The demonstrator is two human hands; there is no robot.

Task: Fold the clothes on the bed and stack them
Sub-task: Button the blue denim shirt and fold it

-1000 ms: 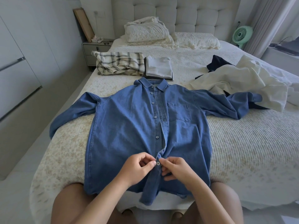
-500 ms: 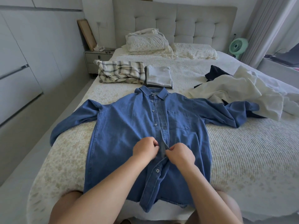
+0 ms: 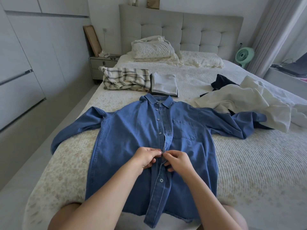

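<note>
- Both hands are now working higher up the denim shirt (image 3: pixel 129 146) than a second ago, having moved from the lowest button to the next one up its front placket; the lowest button (image 3: pixel 161 180) is showing fastened below them.
- Bed (image 3: pixel 249 171) is carrying everything, its cream textured cover running from the near edge to the tufted grey headboard (image 3: pixel 196 30).
- Denim shirt is lying face up across the near end of the bed, collar pointing toward the headboard, both sleeves spreading outward, hem hanging over the near edge.
- Loose cream garment (image 3: pixel 240 100) is lying crumpled to the right, overlapping the shirt's right-hand sleeve end, with a dark garment (image 3: pixel 221 81) partly beneath it.
- Plaid garment (image 3: pixel 126 78) is sitting folded beyond the collar, to the left.
- Folded stack (image 3: pixel 164 83), pale grey on top, is sitting just beside the plaid garment, right above the collar.
- Left hand (image 3: pixel 146 156) is pinching the left placket edge between curled fingers and thumb.
- Right hand (image 3: pixel 177 159) is pinching the right placket edge the same way, fingertips meeting the left hand's at the placket; the button between them is hidden.
</note>
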